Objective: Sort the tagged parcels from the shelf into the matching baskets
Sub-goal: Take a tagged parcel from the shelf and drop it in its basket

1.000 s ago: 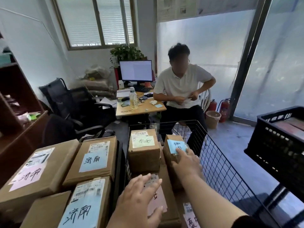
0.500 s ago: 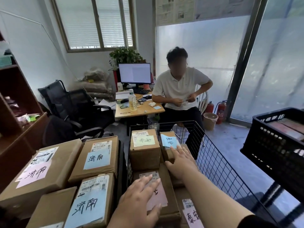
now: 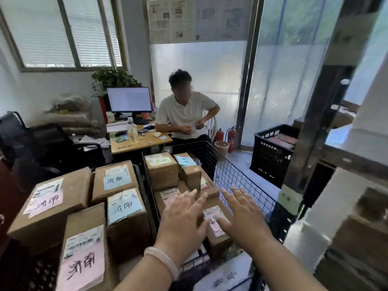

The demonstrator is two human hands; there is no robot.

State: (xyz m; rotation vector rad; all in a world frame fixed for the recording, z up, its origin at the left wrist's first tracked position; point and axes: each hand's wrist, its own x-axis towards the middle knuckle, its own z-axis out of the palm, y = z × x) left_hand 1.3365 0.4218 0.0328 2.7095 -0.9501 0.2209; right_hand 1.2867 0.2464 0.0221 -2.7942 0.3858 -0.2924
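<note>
While splayed, left hand (image 3: 184, 217) over parcel (image 3: 213, 214)

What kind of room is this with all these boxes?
Probably a small parcel-sorting office. Brown cardboard parcels with handwritten colored tags fill a wire basket, more are stacked beside it, and a person sits at a desk with a computer monitor.

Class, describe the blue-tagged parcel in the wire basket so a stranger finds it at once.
Find the black wire basket before the seated person. At its far end two brown parcels stand side by side. Take the narrower right one: its top tag is blue, its neighbour's green.
</note>
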